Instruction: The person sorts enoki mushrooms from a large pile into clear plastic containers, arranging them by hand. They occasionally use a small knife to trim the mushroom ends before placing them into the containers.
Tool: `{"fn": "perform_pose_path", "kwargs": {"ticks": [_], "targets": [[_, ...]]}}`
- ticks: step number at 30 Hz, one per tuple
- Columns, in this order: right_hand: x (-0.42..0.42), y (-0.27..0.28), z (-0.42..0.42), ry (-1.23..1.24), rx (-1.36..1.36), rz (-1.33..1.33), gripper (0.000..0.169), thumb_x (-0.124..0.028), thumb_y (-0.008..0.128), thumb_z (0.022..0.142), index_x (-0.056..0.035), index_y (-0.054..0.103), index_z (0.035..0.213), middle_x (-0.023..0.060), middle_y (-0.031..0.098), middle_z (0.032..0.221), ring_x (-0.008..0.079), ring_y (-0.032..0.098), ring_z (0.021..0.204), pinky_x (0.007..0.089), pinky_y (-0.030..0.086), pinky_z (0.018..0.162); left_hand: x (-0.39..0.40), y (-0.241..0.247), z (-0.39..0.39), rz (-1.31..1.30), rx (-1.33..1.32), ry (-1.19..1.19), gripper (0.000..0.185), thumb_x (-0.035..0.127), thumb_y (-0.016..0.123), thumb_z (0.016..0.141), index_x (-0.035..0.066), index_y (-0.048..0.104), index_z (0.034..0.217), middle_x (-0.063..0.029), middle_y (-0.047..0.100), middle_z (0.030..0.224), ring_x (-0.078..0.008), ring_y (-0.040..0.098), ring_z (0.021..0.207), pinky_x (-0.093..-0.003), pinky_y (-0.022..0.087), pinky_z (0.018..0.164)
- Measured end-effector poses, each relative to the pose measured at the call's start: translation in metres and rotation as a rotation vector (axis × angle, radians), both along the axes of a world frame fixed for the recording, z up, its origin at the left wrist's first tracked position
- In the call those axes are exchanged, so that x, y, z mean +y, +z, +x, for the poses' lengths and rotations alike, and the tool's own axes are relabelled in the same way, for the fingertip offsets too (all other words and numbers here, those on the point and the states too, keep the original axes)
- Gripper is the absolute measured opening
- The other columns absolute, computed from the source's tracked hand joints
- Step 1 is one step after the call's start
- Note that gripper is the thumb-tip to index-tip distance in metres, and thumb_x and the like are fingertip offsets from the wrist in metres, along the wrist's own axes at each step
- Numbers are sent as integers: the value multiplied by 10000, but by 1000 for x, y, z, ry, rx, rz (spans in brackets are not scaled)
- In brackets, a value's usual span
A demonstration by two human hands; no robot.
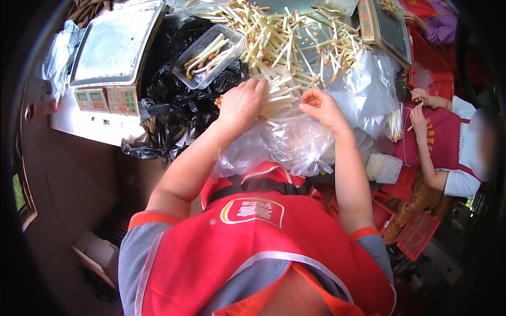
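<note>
White-stemmed sprouts with brown heads lie in a clear plastic tray (pixel 281 93) in front of me. My left hand (pixel 244 100) rests over the tray's left side, its fingers on the stems; its fingertips are partly hidden. My right hand (pixel 321 106) is at the tray's right edge, fingers curled and thumb apart, with nothing visible between them. A big loose pile of sprouts (pixel 269 35) spreads beyond the tray. Another clear tray (pixel 237 45) holding a few sprouts sits at the upper left on a black plastic bag (pixel 170 98). Crumpled clear bags (pixel 298 142) lie just below my hands.
A weighing scale (pixel 110 43) stands at the left, another (pixel 387 31) at the upper right. Clear bags (pixel 369 87) and a bundle of sprouts (pixel 394 124) lie to the right. A co-worker in a dark red apron (pixel 431 138) handles a stem; another person's purple sleeve (pixel 440 29) is farther back.
</note>
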State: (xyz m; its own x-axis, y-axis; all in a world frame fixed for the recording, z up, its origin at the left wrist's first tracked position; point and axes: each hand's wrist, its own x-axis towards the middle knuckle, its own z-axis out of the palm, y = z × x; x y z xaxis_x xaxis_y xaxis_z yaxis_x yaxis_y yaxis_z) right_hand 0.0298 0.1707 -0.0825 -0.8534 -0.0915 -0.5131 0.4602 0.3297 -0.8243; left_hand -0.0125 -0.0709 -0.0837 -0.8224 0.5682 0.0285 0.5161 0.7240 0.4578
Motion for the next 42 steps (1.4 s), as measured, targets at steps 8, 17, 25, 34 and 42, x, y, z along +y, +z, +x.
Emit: {"fn": "perform_pose_path", "kwargs": {"ticks": [8,17,25,34,42], "targets": [[-23,-11,0,23,321,-7,601,-178,531,900,-84,230,1412,148,425,1325,211,510,1048,316,411,907,-32,14,1,627,-78,-9,387,57,659,726,37,545,1095,-148,564,1103,-328,579,960,-351,492,787],[-44,-14,-1,146,350,329,667,-321,470,929,22,152,1404,223,285,1421,324,280,1323,326,244,1061,-37,-8,37,567,-89,71,574,272,558,856,49,339,1338,-202,256,1402,-389,183,1337,-446,193,1079],[-23,-10,1,-93,283,149,502,-183,531,897,6,361,1329,182,527,1196,217,531,1078,283,420,896,-56,-2,21,818,-145,278,380,-86,424,820,-9,491,1186,-145,432,1308,-262,416,1231,-316,318,1017],[-19,-8,-7,-45,45,35,249,-62,526,856,-5,544,1097,20,587,788,78,544,654,211,438,579,-82,-4,49,623,-148,313,257,-88,500,780,-18,552,1022,-119,540,1053,-212,571,904,-264,453,785],[-14,-13,-19,-69,59,31,179,7,475,811,27,593,945,50,594,710,101,551,543,232,461,510,-86,-7,42,900,-505,371,340,109,534,897,18,465,1218,-119,539,1142,-185,536,1041,-294,439,881]]}}
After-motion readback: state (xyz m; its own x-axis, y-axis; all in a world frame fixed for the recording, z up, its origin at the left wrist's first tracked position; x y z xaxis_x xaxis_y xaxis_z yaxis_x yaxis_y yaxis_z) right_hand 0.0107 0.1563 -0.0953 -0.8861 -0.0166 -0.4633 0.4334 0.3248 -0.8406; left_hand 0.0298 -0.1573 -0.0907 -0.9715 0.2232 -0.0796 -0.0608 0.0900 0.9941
